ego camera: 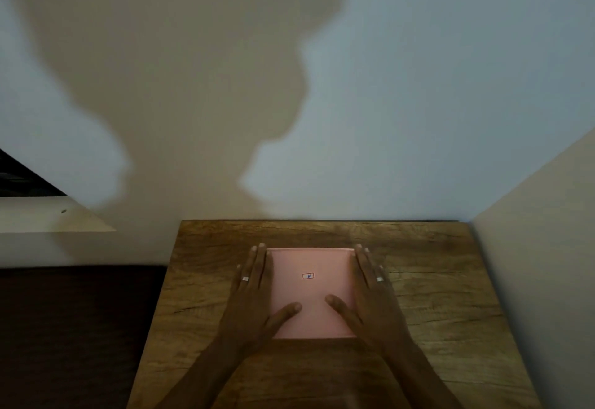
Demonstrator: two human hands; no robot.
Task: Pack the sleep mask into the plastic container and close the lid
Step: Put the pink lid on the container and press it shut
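Hands flat: our left hand (254, 292) and right hand (370, 292) press the pink lid (310, 292) mid-worktop (434, 280), gripping nothing. Uneven pressure may leave one edge unlatched, we judge.

Both forearms are bare, without sleeves. The left hand (254, 292) and the right hand (370, 292) each wear a silver ring.

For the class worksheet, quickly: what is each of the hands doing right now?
Left hand: open, flat along the left side of the pink container, thumb on its lid.
Right hand: open, flat along the right side, thumb on the lid.
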